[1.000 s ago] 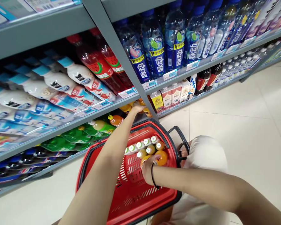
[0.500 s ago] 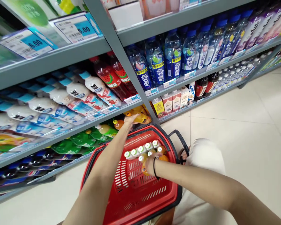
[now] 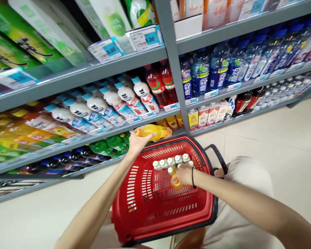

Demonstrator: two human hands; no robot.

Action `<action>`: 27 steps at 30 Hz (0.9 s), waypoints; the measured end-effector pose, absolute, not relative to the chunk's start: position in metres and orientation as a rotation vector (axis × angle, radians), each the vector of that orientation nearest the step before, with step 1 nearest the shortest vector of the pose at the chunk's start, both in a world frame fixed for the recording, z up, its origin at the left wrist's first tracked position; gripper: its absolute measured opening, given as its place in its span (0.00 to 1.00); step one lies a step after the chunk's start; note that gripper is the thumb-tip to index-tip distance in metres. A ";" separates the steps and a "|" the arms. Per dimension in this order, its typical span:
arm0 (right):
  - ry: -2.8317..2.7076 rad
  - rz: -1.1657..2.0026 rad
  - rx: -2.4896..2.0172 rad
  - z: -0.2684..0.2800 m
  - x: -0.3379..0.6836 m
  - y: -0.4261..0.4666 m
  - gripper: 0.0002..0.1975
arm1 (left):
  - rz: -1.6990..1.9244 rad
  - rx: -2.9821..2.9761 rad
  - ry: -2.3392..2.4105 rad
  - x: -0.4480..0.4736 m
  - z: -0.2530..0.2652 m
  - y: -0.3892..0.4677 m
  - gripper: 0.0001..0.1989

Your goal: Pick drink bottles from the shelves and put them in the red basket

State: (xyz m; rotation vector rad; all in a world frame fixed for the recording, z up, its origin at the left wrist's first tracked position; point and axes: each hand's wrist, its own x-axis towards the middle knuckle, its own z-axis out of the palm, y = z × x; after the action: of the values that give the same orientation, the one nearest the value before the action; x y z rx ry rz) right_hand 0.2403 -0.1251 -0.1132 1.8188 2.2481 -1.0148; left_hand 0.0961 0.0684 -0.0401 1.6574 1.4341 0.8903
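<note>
My left hand (image 3: 138, 142) is closed around a large bottle of orange juice (image 3: 157, 132), lying nearly level at the lowest shelf above the basket's far rim. Its orange cap end points left. My right hand (image 3: 186, 175) is down inside the red shopping basket (image 3: 124, 207), fingers curled at an upright orange drink bottle (image 3: 177, 182). The hand partly hides that bottle and others behind it. Several small white-capped bottles (image 3: 171, 161) stand in a row along the basket's far side.
Shelves of drinks (image 3: 93, 72) run across the back. White-and-blue bottles (image 3: 103, 107), green bottles (image 3: 101, 147) and cartons (image 3: 203, 116) line the lower levels. The black basket handle (image 3: 217, 152) sticks out at the right, beside my knee (image 3: 251, 173).
My left hand has drawn an orange juice bottle out from the lowest shelf. My right hand stays in the basket, and the view has shifted left.
</note>
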 end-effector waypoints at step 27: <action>0.630 -3.473 1.436 -0.084 0.204 -0.170 0.46 | 0.725 1.012 0.888 0.013 -0.012 -0.043 0.38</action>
State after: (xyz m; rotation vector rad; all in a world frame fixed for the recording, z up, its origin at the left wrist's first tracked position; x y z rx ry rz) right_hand 0.2043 -0.1698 -0.0845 1.4362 0.6303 -3.4726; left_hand 0.0132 -0.0431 -0.0118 1.0122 0.8876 0.7247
